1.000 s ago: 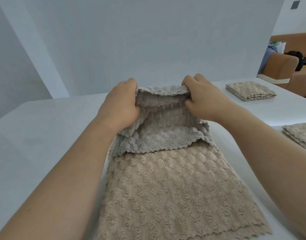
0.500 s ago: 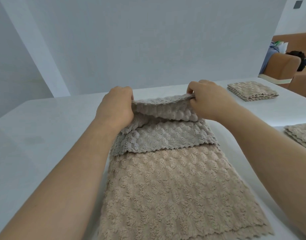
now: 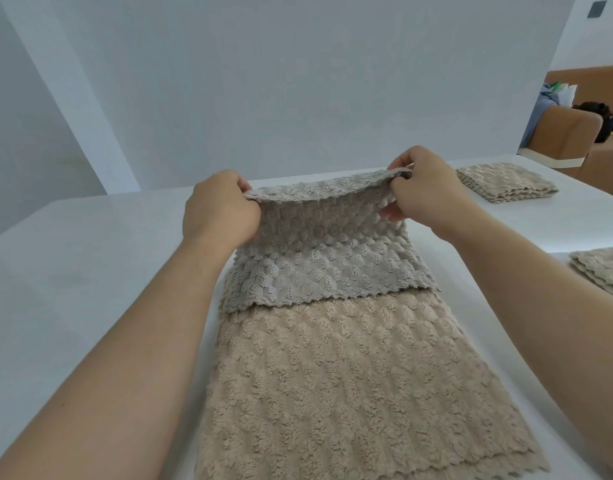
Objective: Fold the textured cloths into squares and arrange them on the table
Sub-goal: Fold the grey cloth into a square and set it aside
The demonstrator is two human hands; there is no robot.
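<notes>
Evidently the fold was mid-way. The left hand (image 3: 222, 211) and the right hand (image 3: 424, 192) each pinched a top corner of the cloth's (image 3: 350, 393) raised far portion between thumb and curled fingers, holding it taut and clear of the table (image 3: 90, 271). That turned-over part showed its grey underside, and its scalloped edge lay across the beige face, which stretched lengthwise along the table toward the near side.

To do this step well, both corners probably needed to stay level and equally tensioned, so the flap would come down square rather than skewed. The grey flap's side edges looked roughly in line with the beige sides; keeping them so would matter most. The plush fabric seemed likely to bunch, so laying it down from the crease outward and smoothing flat would suit it.

One folded stack (image 3: 506, 183) sat far right, and another (image 3: 603, 271) lay at the right edge.
</notes>
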